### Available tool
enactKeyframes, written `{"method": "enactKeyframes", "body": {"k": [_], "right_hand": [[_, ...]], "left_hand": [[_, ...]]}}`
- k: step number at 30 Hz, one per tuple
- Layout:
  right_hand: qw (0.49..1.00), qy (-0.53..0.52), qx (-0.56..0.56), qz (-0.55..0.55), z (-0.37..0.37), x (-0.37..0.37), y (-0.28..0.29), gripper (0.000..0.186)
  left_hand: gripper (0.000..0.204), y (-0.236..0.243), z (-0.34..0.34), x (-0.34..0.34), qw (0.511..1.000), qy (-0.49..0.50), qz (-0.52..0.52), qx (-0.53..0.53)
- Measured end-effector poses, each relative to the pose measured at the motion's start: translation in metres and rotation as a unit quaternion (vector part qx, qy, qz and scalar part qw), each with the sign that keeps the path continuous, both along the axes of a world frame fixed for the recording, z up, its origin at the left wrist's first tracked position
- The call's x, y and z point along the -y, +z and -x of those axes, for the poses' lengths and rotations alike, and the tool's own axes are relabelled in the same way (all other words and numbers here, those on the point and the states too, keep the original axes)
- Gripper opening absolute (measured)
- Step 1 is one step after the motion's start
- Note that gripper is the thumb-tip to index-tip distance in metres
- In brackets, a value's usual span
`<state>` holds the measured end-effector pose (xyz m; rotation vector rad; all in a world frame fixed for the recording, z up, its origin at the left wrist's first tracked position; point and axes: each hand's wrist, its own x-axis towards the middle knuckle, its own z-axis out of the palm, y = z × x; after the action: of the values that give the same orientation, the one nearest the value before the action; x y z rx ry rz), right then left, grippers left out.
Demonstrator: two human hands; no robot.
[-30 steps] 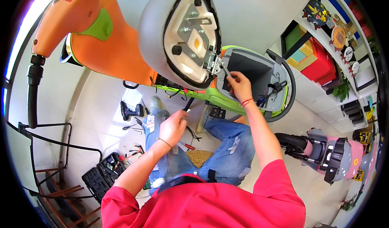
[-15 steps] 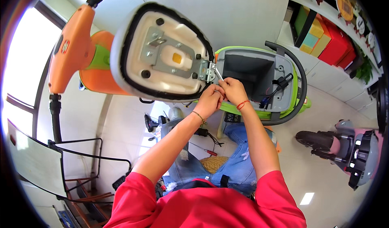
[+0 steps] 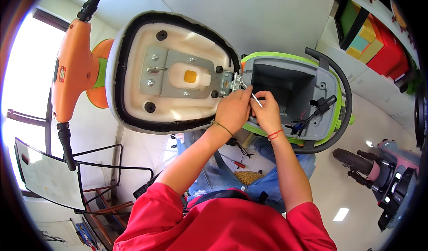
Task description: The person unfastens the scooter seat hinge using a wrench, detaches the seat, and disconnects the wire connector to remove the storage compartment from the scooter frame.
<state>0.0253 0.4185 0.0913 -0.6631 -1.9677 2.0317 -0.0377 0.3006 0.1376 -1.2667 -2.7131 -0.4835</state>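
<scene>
The grey seat lid [image 3: 178, 50] stands raised, its pale underside, black seal and metal plate facing me, joined by a metal hinge [image 3: 231, 82] to the open grey storage bin [image 3: 323, 110] of the green scooter. A slim silver tool [image 3: 256, 98] runs down diagonally from the hinge. My left hand [image 3: 232, 110] is closed just below the hinge, fingertips by the tool's upper part; what it grips is hidden. My right hand [image 3: 267, 113] is closed on the tool's lower part. A black connector with wires [image 3: 323, 104] sits at the bin's right side.
The orange handlebar stem [image 3: 71, 66] rises at the left, above a black-framed board [image 3: 49, 175]. A pink scooter [image 3: 374, 173] stands at the right. Shelves with red and yellow boxes [image 3: 383, 50] line the upper right. A red-handled screwdriver [image 3: 238, 165] lies on the floor.
My left hand has risen from above my knee to the hinge, beside my right hand. My right hand has moved lower on the tool. The lid's underside now faces the camera more fully.
</scene>
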Motion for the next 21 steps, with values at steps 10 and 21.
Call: {"method": "enactKeyframes", "body": {"k": [10,21], "right_hand": [[0.968,-0.051,-0.004,0.245,0.008,-0.011,0.009,0.016],[0.906,-0.241,-0.139,0.318,0.020,0.006,-0.005,0.026]], "left_hand": [[0.058,-0.024,-0.001,0.001,0.998,0.027,-0.049,-0.041],[0.009,-0.049,0.006,-0.001,0.965,-0.079,-0.202,-0.150]]}}
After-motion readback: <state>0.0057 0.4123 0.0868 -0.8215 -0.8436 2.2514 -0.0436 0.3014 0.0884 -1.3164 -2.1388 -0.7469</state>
